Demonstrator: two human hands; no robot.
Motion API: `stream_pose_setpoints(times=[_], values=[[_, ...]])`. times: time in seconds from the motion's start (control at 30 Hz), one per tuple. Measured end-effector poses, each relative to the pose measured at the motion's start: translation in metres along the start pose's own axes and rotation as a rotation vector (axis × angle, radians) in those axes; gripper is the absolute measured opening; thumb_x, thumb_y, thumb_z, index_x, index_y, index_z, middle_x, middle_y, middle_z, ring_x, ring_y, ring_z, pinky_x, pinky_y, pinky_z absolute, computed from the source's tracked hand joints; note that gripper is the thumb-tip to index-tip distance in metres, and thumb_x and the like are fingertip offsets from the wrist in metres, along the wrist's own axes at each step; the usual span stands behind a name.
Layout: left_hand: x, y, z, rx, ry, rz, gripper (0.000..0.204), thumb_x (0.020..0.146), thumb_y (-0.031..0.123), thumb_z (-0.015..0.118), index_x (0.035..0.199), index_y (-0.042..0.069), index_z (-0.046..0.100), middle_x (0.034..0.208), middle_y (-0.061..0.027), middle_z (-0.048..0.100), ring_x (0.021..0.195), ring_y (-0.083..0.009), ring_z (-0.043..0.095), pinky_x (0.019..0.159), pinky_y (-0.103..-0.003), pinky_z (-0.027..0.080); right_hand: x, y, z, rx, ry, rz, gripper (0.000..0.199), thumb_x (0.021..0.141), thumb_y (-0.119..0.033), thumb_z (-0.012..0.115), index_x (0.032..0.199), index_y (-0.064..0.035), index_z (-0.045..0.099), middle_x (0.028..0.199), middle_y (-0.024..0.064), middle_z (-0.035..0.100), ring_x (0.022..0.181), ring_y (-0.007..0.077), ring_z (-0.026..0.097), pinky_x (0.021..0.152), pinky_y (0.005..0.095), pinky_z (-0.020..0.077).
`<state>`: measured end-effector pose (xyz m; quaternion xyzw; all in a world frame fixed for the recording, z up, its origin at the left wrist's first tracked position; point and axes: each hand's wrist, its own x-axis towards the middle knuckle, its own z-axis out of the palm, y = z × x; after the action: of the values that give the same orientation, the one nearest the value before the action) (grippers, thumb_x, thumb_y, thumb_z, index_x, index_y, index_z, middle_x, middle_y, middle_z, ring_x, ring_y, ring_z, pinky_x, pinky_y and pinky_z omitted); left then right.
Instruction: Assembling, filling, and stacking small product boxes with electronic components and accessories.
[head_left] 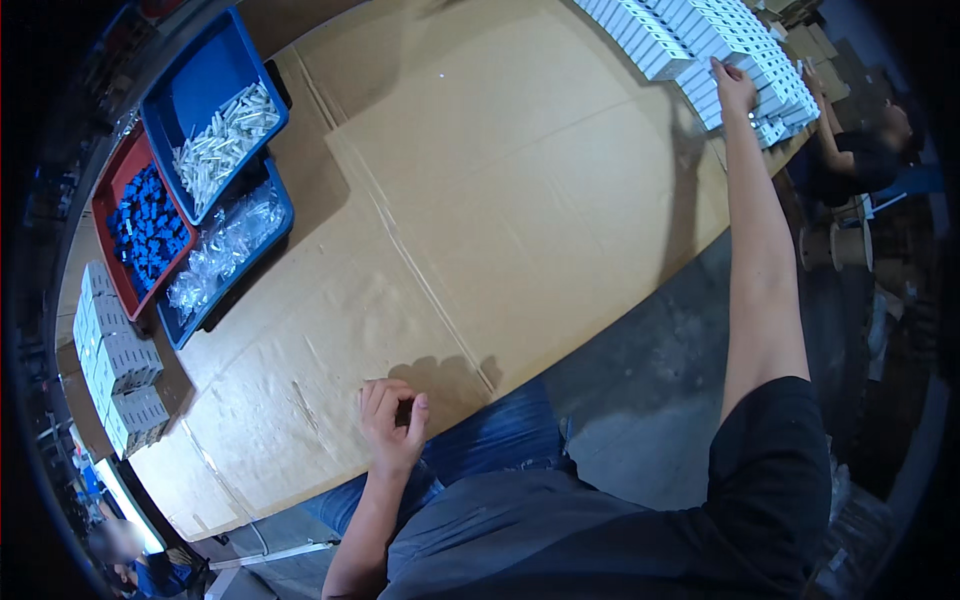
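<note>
Far out at the upper right, my right hand (735, 90) reaches to a large stack of small white boxes (715, 35). Its fingers are bent and closed at the edge of one white box; the fingertips partly hide the contact. My left hand (392, 425) hovers over the near edge of the cardboard-covered table (500, 200). Its fingers are loosely curled, the thumb stands apart, and nothing shows in it.
At the left are a blue tray of whitish tube-like pieces (225, 145), a red tray of small blue parts (150, 230), and a blue tray of clear plastic bags (230, 240). White boxes (120, 360) stand below them. Another person (860, 150) is beyond the right stack.
</note>
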<state>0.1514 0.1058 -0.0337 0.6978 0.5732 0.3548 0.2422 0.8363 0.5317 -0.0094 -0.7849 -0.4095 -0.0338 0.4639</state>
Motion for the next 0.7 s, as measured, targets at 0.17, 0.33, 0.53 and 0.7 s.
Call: stream_pose_setpoints(times=[0.17, 0.33, 0.53, 0.7], values=[[0.004, 0.004, 0.007, -0.047, 0.015, -0.032, 0.012, 0.096, 0.012, 0.066, 0.086, 0.005, 0.064, 0.088, -0.01, 0.065, 0.086, -0.0288, 0.059, 0.08, -0.04, 0.043, 0.015, 0.008, -0.038, -0.204, 0.02, -0.076, 0.067, 0.08, -0.045, 0.086, 0.127, 0.0007, 0.072, 0.124, 0.0174, 0.074, 0.117, 0.0275, 0.07, 0.103, 0.0378, 0.0513], [-0.002, 0.002, 0.006, -0.128, 0.105, -0.164, 0.022, 0.105, 0.006, 0.051, 0.087, 0.005, 0.063, 0.086, -0.0093, 0.064, 0.082, -0.0271, 0.058, 0.079, -0.039, 0.043, -0.063, -0.023, -0.043, -0.108, 0.004, -0.131, 0.053, 0.086, -0.035, 0.079, 0.126, -0.0007, 0.071, 0.127, 0.0209, 0.072, 0.119, 0.0336, 0.068, 0.103, 0.0406, 0.0513], [-0.007, -0.012, 0.011, -0.255, 0.173, -0.152, 0.027, 0.106, 0.008, 0.048, 0.082, 0.005, 0.06, 0.078, -0.0075, 0.062, 0.075, -0.0245, 0.056, 0.076, -0.038, 0.043, -0.267, -0.082, -0.059, 0.253, -0.247, -0.363, 0.023, 0.1, -0.005, 0.061, 0.119, 0.0031, 0.07, 0.117, 0.0137, 0.075, 0.111, 0.0233, 0.071, 0.099, 0.0356, 0.0542], [-0.026, -0.026, -0.018, -0.341, 0.192, -0.129, 0.038, 0.111, 0.014, 0.043, 0.078, 0.002, 0.057, 0.076, -0.007, 0.059, 0.074, -0.0204, 0.054, 0.075, -0.036, 0.044, -0.477, -0.177, -0.097, 0.259, -0.583, -0.47, 0.019, 0.1, -0.002, 0.063, 0.116, 0.0032, 0.07, 0.125, 0.0149, 0.071, 0.115, 0.0254, 0.07, 0.1, 0.0349, 0.0539]])
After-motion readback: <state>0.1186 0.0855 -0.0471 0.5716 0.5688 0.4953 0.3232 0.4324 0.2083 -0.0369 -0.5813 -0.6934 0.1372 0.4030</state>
